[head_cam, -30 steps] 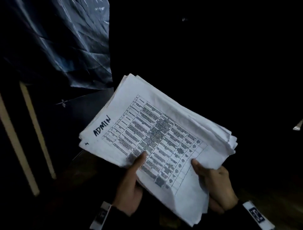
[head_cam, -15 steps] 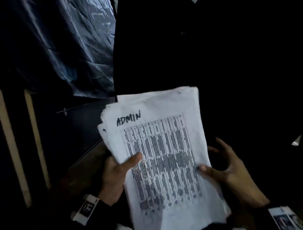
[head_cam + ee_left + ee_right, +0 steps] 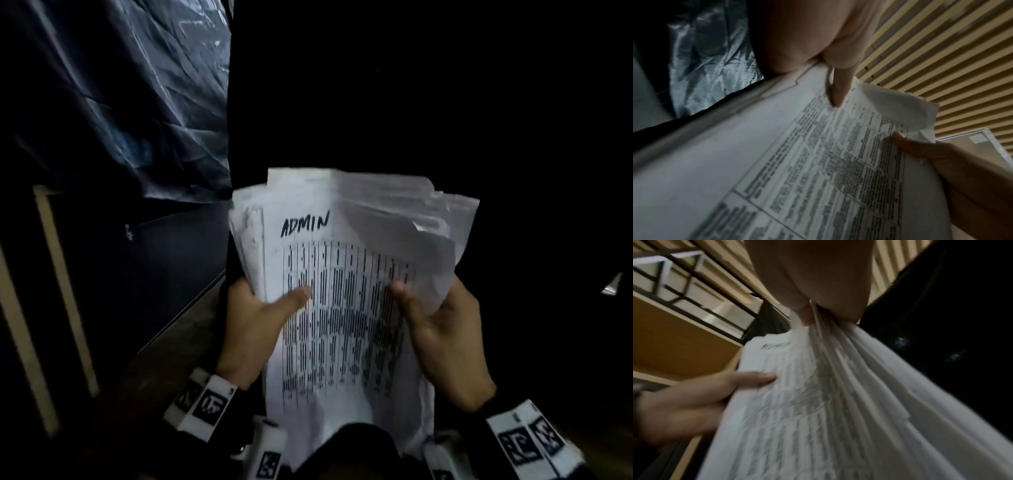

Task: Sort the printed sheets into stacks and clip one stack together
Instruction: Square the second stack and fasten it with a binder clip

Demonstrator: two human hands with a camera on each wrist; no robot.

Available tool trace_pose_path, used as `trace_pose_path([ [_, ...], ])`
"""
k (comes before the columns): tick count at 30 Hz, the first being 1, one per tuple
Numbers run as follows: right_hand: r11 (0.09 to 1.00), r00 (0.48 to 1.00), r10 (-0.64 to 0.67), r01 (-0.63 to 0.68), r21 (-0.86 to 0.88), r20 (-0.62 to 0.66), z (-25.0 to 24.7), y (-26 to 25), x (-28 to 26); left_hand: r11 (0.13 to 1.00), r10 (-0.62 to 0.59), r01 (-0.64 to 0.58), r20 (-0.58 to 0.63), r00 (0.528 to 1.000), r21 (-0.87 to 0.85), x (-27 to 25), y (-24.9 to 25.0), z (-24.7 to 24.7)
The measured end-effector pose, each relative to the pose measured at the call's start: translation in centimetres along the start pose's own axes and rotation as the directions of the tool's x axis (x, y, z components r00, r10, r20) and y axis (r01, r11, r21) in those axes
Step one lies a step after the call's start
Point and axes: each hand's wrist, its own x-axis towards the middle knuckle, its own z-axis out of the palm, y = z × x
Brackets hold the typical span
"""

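A thick stack of printed sheets [image 3: 342,308] stands almost upright in front of me, its top sheet marked "ADMIN" above a dense table. My left hand [image 3: 255,318] grips the stack's left edge, thumb across the table. My right hand [image 3: 442,322] grips the right edge, thumb on the front and fingers behind, and the right side bends and fans apart. In the left wrist view the sheets [image 3: 797,162] fill the frame under my left hand [image 3: 830,78]. In the right wrist view the fanned sheets [image 3: 838,402] spread from my right hand [image 3: 818,309]. No clip shows.
The room is dark. A crinkled shiny dark sheet [image 3: 137,102] hangs at upper left above a dark flat surface [image 3: 164,274]. Pale wooden strips [image 3: 58,291] run down the left side. A slatted ceiling [image 3: 941,65] shows in the wrist views. A small pale object [image 3: 613,284] sits at the far right.
The stack has swung from a slant to nearly upright and come closer. My right hand, which had loosened with fingers spread, now grips the right edge again and the sheets there fan out.
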Motion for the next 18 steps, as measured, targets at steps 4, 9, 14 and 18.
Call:
trace_pose_path([
  [4,0.999,1.0,0.009,-0.01,-0.038,-0.023,0.2,0.3,-0.3,0.996,0.065,-0.065,-0.001,0.998,0.056,-0.6,0.1,0.4],
  [9,0.969,0.968,0.24,-0.243,0.033,0.073,0.1,2.9,-2.0,0.993,-0.116,0.117,-0.038,0.993,0.027,-1.4,-2.3,-0.5],
  [14,0.977,0.975,0.21,-0.213,0.033,0.071,-0.5,3.5,0.0,0.988,-0.152,0.152,0.02,0.988,0.017,0.0,-1.8,-0.9],
  [18,0.964,0.986,-0.153,0.133,-0.231,-0.07,-1.7,0.5,2.4,0.992,-0.125,0.124,-0.002,0.992,-0.014,0.3,-1.9,-0.8],
])
